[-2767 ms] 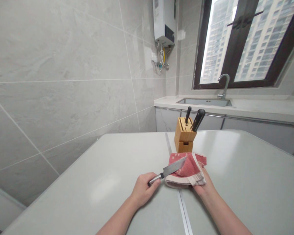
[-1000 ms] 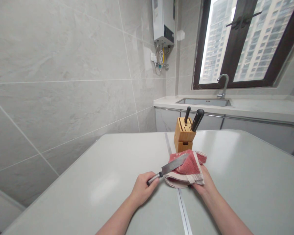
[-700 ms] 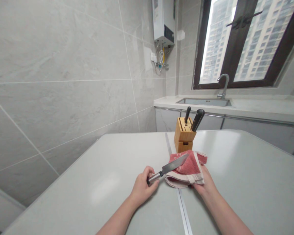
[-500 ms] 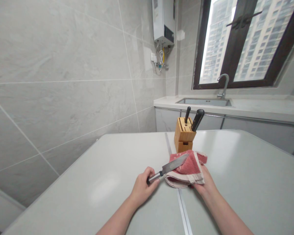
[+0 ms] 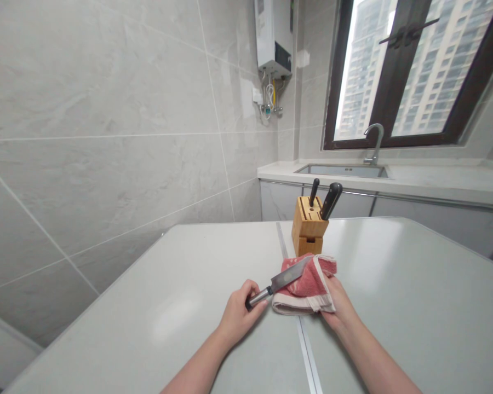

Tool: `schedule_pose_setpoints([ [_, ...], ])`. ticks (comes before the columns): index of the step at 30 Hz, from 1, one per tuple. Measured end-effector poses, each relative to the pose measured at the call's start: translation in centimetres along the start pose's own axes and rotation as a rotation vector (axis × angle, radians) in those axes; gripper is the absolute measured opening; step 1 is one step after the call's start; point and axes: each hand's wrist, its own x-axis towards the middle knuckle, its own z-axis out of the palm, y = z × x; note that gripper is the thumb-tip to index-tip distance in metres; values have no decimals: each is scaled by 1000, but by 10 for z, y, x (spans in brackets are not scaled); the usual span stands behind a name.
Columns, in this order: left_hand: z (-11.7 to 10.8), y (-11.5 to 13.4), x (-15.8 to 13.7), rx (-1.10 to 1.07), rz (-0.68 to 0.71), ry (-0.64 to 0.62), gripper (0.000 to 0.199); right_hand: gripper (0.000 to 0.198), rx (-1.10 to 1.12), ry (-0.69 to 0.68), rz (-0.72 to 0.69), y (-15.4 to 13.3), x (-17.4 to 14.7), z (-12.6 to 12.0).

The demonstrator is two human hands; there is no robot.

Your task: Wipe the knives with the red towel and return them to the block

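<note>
My left hand (image 5: 240, 309) is closed round the metal handle of a kitchen knife (image 5: 290, 274), whose blade points away to the right. The blade lies against a red towel (image 5: 306, 282) with a pale border, and its tip is partly covered by a fold. My right hand (image 5: 337, 301) grips the towel from the right and beneath; most of its fingers are hidden under the cloth. Just behind the towel stands a wooden knife block (image 5: 308, 224) with two black-handled knives (image 5: 332, 201) in its slots.
Both hands are above a pale table (image 5: 197, 262) with a metal seam (image 5: 308, 355) running along it. Beyond it are a counter with a sink (image 5: 343, 171) and faucet (image 5: 376, 143), below a window. A water heater (image 5: 273, 38) hangs on the tiled wall.
My right hand and the towel have shifted slightly left along the blade, towards the handle, covering more of the tip. The left hand and the knife have barely moved.
</note>
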Motion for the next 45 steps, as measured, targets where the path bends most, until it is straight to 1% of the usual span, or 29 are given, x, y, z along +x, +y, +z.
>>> schedule_pose_setpoints([
  [3,0,0,1,3,-10,3,12,24,53,6,79,1,-3,4],
  [6,0,1,1,-2,-12,3,11,23,57,-10,113,3,-4,5],
  [9,1,1,1,-9,-12,2,10,23,52,-15,110,4,-4,6],
  [19,1,2,1,-20,-2,9,11,35,59,-19,112,-1,-9,11],
  [24,1,1,1,-25,-13,8,16,35,37,-26,104,-2,-10,12],
  [37,1,2,2,-35,-4,9,23,34,32,-63,108,-5,-13,14],
  [39,1,2,2,-35,-3,12,24,34,29,-57,114,-3,-12,13],
  [43,0,2,2,-42,0,14,25,39,31,-49,129,-3,-12,13],
  [45,0,2,2,-47,7,11,26,38,36,-48,127,-4,-13,14],
])
